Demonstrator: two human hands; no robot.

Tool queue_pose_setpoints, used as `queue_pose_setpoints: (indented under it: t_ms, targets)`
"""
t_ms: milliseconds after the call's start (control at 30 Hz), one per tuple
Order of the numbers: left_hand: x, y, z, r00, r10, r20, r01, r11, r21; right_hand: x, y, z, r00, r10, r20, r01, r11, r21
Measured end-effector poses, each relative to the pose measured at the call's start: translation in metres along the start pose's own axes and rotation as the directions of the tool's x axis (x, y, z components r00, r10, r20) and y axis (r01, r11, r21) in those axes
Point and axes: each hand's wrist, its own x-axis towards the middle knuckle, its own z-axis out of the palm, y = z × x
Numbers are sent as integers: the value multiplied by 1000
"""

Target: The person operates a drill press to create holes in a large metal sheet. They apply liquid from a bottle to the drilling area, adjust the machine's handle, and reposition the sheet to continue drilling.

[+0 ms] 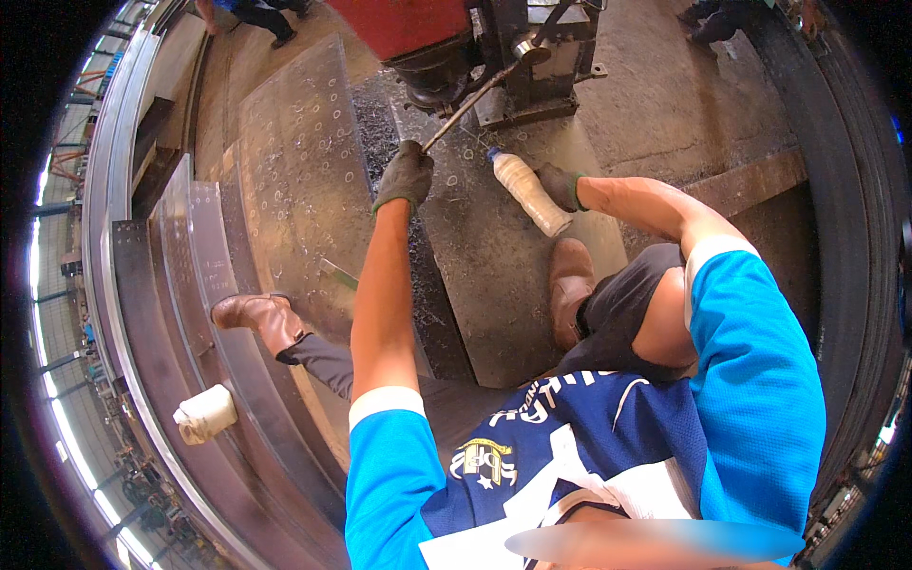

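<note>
My left hand (404, 178), in a dark glove, is closed round the end of a long metal lever (475, 100). The lever slants up to a round hub on a red drilling machine (408, 33). In a dark glove too, my right hand (560, 187) holds a plastic bottle (528, 192) from its right side. The bottle is tilted, its blue cap end pointing toward the foot of the machine, and pale liquid shows inside. Under both hands lie steel plates (494, 294) marked with small circles. Dark metal shavings (380, 128) are scattered by the drill.
My brown boots rest on the metal, the left boot (261, 318) wide out and the right boot (572, 285) near the bottle. A white jug (205, 415) sits on long steel beams (180, 313) at left. Other people's legs (266, 17) show at the far edge.
</note>
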Motion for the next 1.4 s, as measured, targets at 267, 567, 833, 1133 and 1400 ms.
queue_pose_setpoints:
  t_ms: [267, 567, 833, 1133, 1400]
  targets:
    - [8, -18, 16, 994, 111, 0, -111, 989, 99, -10, 8, -6, 999, -33, -9, 32, 999, -32]
    - [-10, 10, -4, 999, -39, 25, 39, 999, 9, -6, 6, 1, 998, -58, -19, 57, 996, -62]
    - [-2, -5, 7, 1000, 15, -9, -15, 999, -39, 8, 22, 4, 994, -104, -31, 102, 992, -81]
    - [4, 0, 8, 999, -22, 23, 22, 1000, -9, 5, 30, 12, 997, 53, -61, -57, 996, -68]
    - [18, -20, 31, 1000, -18, 21, 19, 999, -35, 14, 29, -9, 995, 9, -97, -15, 998, -57]
